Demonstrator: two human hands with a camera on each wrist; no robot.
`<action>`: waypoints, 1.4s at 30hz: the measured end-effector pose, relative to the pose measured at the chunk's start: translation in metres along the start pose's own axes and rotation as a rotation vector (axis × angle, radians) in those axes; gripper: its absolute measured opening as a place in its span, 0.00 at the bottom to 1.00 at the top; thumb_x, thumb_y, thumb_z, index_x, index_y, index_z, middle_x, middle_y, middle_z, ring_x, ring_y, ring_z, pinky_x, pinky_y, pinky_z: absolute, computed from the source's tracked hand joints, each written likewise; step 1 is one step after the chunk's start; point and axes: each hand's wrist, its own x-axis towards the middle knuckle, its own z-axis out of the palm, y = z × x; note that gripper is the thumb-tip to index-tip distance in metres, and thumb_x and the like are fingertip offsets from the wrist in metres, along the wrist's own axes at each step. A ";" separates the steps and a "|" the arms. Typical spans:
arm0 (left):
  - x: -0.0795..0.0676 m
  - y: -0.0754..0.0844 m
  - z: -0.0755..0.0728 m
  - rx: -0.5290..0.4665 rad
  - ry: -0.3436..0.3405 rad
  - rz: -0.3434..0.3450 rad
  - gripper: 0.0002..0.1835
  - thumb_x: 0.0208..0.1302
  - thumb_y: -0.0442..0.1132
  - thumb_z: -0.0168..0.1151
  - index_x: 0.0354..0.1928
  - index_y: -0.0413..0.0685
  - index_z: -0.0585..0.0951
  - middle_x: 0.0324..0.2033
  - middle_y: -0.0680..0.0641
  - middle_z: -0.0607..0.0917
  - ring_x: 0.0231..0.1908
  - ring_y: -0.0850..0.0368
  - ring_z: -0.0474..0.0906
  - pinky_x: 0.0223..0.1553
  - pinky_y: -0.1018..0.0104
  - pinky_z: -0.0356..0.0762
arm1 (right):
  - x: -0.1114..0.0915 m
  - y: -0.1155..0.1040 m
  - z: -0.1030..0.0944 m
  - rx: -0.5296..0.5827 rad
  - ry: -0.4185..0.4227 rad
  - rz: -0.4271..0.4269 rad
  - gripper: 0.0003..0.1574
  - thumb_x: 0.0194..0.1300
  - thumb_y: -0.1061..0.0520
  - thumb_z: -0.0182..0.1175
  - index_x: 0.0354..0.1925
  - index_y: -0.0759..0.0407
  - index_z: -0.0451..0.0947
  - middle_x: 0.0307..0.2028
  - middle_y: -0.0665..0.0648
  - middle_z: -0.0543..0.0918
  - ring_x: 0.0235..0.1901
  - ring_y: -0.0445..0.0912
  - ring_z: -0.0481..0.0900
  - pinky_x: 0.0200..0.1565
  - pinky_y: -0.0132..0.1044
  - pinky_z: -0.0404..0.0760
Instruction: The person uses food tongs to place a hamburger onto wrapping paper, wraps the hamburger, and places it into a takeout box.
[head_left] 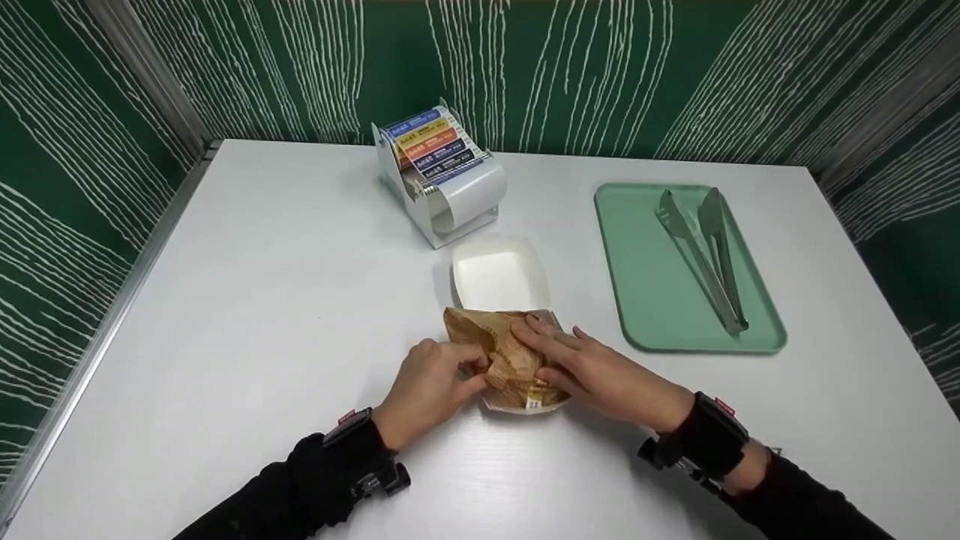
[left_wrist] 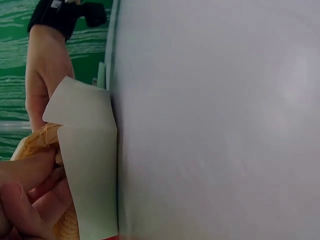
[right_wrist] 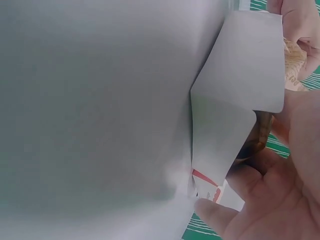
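A white paper clamshell box lies opened, its lid half folded back away from me. In its near half sits a bundle in a printed brown paper wrapper, crumpled on top; its contents are hidden. With curled fingers my left hand pinches the wrapper's left side. My right hand rests on the bundle's right side, its fingers mostly stretched over the paper. Both wrist views show the white outer wall of the box upright between the table and the hands.
Behind the box stands a white label dispenser with several coloured label rolls. To the right lies a green tray carrying metal tongs. A green wall with white streaks borders the white table.
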 end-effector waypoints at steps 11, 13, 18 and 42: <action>-0.005 0.000 -0.004 0.182 -0.147 0.084 0.06 0.67 0.34 0.70 0.32 0.54 0.90 0.29 0.52 0.91 0.25 0.60 0.81 0.27 0.68 0.78 | 0.002 0.000 0.003 0.007 0.056 0.034 0.45 0.80 0.38 0.57 0.85 0.44 0.56 0.81 0.64 0.61 0.80 0.60 0.63 0.80 0.65 0.59; -0.005 0.000 -0.005 0.190 -0.169 0.083 0.08 0.68 0.35 0.68 0.31 0.54 0.88 0.28 0.53 0.89 0.23 0.62 0.76 0.23 0.69 0.74 | 0.001 0.000 0.005 -0.013 0.089 0.021 0.46 0.78 0.36 0.59 0.84 0.45 0.58 0.80 0.64 0.63 0.79 0.62 0.66 0.80 0.65 0.61; -0.006 -0.002 -0.009 0.178 -0.220 0.075 0.10 0.75 0.39 0.65 0.30 0.55 0.84 0.24 0.56 0.81 0.21 0.64 0.69 0.20 0.69 0.68 | -0.003 -0.001 0.005 -0.083 0.178 -0.022 0.47 0.71 0.38 0.68 0.81 0.47 0.66 0.78 0.65 0.67 0.74 0.67 0.72 0.74 0.64 0.71; 0.015 -0.026 -0.064 -0.226 -0.007 -0.098 0.04 0.73 0.38 0.69 0.45 0.47 0.89 0.41 0.46 0.93 0.31 0.54 0.89 0.32 0.70 0.85 | -0.002 -0.005 0.005 -0.202 0.247 -0.072 0.43 0.64 0.38 0.75 0.74 0.40 0.76 0.74 0.61 0.77 0.70 0.58 0.80 0.69 0.63 0.78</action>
